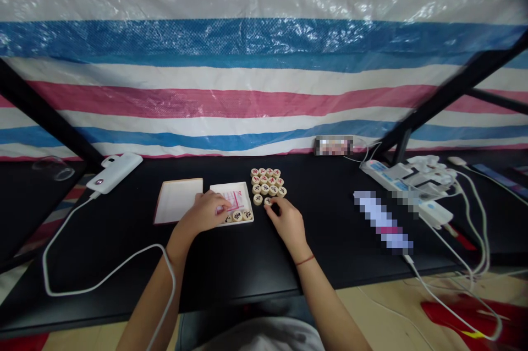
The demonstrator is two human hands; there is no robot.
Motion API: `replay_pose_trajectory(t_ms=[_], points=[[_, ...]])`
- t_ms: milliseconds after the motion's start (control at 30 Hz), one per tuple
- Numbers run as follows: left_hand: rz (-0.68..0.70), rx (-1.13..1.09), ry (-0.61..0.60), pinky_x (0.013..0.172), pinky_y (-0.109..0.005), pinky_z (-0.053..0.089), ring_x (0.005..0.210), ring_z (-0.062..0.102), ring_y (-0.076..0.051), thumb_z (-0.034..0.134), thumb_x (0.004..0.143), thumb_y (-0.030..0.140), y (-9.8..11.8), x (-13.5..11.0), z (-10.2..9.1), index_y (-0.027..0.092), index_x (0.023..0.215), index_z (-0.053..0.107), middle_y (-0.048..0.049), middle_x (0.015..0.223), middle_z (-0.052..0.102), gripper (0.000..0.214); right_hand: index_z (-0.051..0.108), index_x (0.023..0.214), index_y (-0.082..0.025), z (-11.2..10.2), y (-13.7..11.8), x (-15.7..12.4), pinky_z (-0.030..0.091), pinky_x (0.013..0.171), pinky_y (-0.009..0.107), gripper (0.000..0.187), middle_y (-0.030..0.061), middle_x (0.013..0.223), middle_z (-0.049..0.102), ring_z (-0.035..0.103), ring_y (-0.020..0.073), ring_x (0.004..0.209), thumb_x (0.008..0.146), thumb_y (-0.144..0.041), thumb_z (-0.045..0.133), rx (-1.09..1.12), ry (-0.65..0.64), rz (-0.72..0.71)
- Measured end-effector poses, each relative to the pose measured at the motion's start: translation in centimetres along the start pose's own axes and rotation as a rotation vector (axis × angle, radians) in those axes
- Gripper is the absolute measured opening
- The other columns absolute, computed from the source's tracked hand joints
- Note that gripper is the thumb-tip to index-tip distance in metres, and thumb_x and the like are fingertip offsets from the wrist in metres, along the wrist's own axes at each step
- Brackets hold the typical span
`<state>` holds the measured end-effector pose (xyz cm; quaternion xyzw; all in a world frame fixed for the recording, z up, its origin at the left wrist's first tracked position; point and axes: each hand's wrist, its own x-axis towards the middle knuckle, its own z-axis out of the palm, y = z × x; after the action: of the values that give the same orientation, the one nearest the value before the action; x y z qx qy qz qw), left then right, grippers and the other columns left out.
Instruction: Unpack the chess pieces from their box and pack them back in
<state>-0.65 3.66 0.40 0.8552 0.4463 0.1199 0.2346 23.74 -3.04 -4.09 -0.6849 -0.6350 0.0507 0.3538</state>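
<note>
My right hand (287,224) pinches a round xiangqi piece (268,201) on the black table, at the near edge of a block of pieces. In that block stand rows of pale discs, with red-marked pieces (263,172) at the back and black-marked pieces (273,190) nearer. My left hand (208,212) reaches over a shallow white box (248,197), its fingers bent together; what they hold, if anything, is hidden. Inside the box, a few black-marked pieces (236,216) lie along the near side beside a pink-printed paper (234,200).
The box lid (178,201) lies left of the box. A white power bank (119,173) with a cable (103,285) sits further left, the cable crossing my left forearm. At right are a power strip (429,209) and a blurred-out device (381,221). Striped sheeting (231,103) hangs behind.
</note>
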Motion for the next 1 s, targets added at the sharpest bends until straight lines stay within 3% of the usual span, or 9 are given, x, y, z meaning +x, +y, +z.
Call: replay_pose_trajectory(t_ms=[200,500,767,867,1000], points=[[-0.012,0.108,-0.075,0.087,-0.041,0.033,0.101,0.053,-0.027,0.058,0.081,0.028,1.2,-0.3,-0.7,0.027,0.092,0.075,-0.0046,0.097,0.072,0.021,0.065,0.095,-0.02,0.2,-0.4,-0.1,0.047,0.064,0.027,0.021,0.0063,0.095,0.068,0.064,0.0176,0.075,0.092,-0.035,0.051,0.06,0.009,-0.009],[-0.108,0.122,-0.157,0.087,-0.042,0.032,0.102,0.052,-0.028,0.052,0.086,0.034,1.3,-0.3,-0.6,0.023,0.084,0.07,-0.0051,0.097,0.069,0.021,0.062,0.1,-0.018,0.7,-1.0,-0.4,0.049,0.065,0.026,0.017,0.0051,0.091,0.066,0.061,0.015,0.07,0.091,-0.025,0.049,0.178,0.129,-0.05],[-0.104,0.037,-0.173,0.092,-0.042,0.034,0.101,0.054,-0.024,0.051,0.086,0.028,1.1,-0.5,-0.8,0.021,0.081,0.063,-0.0033,0.093,0.067,0.014,0.063,0.098,-0.02,0.5,-1.8,-0.7,0.051,0.069,0.026,0.018,0.0043,0.089,0.067,0.063,0.0155,0.076,0.091,-0.02,0.047,0.225,0.069,-0.15],[-0.079,-0.033,-0.081,0.085,-0.036,0.039,0.086,0.058,-0.02,0.051,0.085,0.026,0.9,-0.2,-0.8,0.02,0.075,0.058,-0.0016,0.084,0.065,0.013,0.064,0.098,-0.02,0.3,-2.3,-0.7,0.053,0.071,0.028,0.019,0.0046,0.089,0.068,0.064,0.0161,0.078,0.091,-0.021,0.047,0.242,0.048,-0.175],[0.034,-0.292,0.194,0.074,-0.028,0.044,0.076,0.058,-0.016,0.057,0.081,0.026,2.6,0.4,0.2,0.02,0.073,0.053,-0.0004,0.078,0.062,0.011,0.064,0.105,-0.021,0.3,-3.0,-1.0,0.056,0.074,0.032,0.02,0.0079,0.099,0.069,0.066,0.0192,0.087,0.088,-0.029,0.056,0.26,0.021,-0.289]])
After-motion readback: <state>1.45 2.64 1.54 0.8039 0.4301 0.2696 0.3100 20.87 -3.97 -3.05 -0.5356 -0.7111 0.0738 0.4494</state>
